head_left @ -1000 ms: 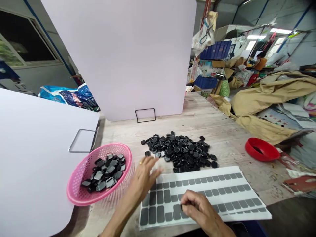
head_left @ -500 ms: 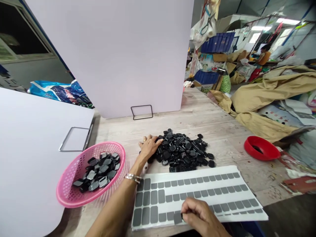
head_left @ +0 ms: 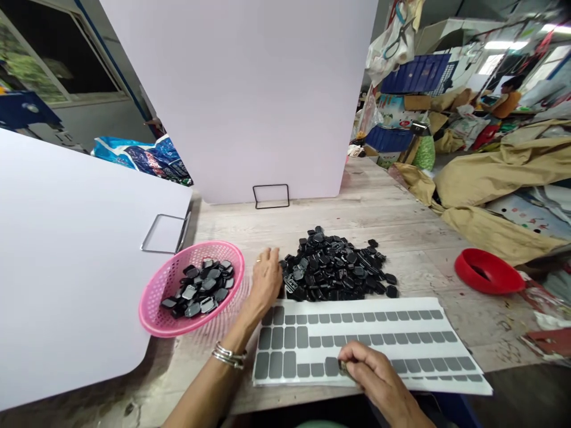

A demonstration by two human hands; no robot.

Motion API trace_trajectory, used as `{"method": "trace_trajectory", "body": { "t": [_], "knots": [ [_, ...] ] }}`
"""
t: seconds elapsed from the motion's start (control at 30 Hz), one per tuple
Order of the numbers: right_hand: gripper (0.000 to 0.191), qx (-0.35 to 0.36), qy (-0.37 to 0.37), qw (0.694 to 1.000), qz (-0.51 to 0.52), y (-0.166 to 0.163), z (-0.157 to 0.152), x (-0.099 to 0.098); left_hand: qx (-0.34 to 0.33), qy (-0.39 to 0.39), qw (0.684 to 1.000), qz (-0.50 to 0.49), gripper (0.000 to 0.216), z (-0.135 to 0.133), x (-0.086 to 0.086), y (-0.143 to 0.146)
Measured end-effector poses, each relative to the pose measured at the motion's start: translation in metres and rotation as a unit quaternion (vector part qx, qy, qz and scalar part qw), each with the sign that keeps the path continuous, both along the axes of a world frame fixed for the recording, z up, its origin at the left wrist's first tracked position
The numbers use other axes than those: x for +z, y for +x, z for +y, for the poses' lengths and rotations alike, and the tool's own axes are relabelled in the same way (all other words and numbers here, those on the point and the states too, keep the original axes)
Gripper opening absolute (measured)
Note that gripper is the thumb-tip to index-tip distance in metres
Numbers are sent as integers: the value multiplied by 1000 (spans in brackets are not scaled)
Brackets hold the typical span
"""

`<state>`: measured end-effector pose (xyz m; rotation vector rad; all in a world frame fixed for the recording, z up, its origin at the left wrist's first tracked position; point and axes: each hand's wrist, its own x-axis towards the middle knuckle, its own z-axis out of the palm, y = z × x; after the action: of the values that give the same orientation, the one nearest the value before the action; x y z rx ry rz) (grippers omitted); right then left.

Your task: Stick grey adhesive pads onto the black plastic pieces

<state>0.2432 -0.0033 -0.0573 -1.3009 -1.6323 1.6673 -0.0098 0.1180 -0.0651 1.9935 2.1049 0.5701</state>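
My left hand [head_left: 266,278] rests at the left edge of a heap of small black plastic pieces [head_left: 336,270], fingers curled around one or more of them. My right hand [head_left: 371,371] is pinched on a grey sticker at the near edge of a white sheet of grey stickers [head_left: 401,339] that lies in front of the heap. A pink basket [head_left: 154,309] holding several of the black pieces with grey faces stands to the left of my left hand.
White boards on wire stands rise at the back [head_left: 241,95] and at the left [head_left: 66,261]. A red bowl [head_left: 488,272] sits on the wooden table [head_left: 401,226] at the right. Beyond lie tan cloth, boxes and a person in orange far off.
My left hand went from the sticker sheet up into the heap, then drew back to its left edge. My right hand stayed pinched on the sheet's near edge.
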Motion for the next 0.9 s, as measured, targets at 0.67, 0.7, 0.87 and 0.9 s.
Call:
{"method": "trace_trajectory", "body": {
  "t": [0.67,0.7,0.87,0.9],
  "knots": [
    [42,9,-13,995,95,-19,-10,19,54,-183,633,-750,27,-100,25,32],
    [45,19,-14,995,101,-20,-10,21,58,-203,584,-784,24,-107,23,38],
    [48,17,-16,995,94,-20,-14,25,48,-248,500,-828,20,-124,15,52],
    [48,14,-20,995,92,-18,-15,24,46,-258,502,-824,22,-125,14,52]
  ]
}}
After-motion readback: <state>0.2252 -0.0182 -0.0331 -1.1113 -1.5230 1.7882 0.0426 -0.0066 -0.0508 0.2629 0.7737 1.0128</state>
